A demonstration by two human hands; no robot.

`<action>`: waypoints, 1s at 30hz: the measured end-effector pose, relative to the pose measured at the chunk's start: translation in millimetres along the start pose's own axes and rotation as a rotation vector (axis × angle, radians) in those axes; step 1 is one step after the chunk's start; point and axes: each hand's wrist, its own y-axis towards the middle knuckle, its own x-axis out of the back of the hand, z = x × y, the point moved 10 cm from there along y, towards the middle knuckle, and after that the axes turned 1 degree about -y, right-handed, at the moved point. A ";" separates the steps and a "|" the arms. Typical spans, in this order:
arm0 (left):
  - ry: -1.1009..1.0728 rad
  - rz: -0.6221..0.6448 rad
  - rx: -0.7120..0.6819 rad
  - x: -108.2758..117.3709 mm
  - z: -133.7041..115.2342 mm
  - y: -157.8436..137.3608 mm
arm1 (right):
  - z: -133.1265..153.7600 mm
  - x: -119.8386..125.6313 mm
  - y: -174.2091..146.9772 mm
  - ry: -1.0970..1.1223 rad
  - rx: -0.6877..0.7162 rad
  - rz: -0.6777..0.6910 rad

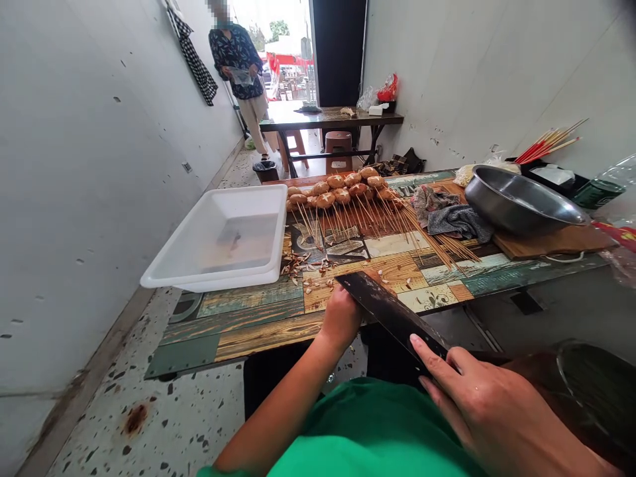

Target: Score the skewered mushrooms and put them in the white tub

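Note:
My right hand (472,391) is wrapped round the handle end of a dark cleaver (385,308), with the index finger laid along the blade. The blade slants up and left across my left hand (342,318). Behind it, a brown mushroom (378,278) shows in part, gripped by my left hand; the left fingertips are mostly hidden. Farther back on the table lie skewered mushrooms (325,200) in a pile, several with pale crosses cut in their caps. Mushroom trimmings (295,264) are scattered in front of them.
A white plastic tub (213,273) stands at the left of the patterned table (268,338). Bare skewers (437,242), a grey cloth (460,222) and a steel bowl (521,205) on a wooden board (551,242) are at the right. A person (238,59) stands near the doorway.

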 end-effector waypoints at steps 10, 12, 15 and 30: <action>0.059 0.019 -0.031 0.3 -4.8 2.6 | 1.5 -2.8 0.1 -0.045 0.011 -0.017; 0.054 -0.003 -0.017 3.9 -4.5 3.4 | 1.9 -4.4 -0.1 -0.031 0.012 0.000; 0.028 -0.034 -0.011 7.4 -4.9 3.7 | 1.9 -3.2 0.2 -0.027 0.006 -0.005; -0.026 0.016 0.026 4.1 -3.2 3.8 | 4.0 -0.1 1.6 -0.004 -0.017 -0.040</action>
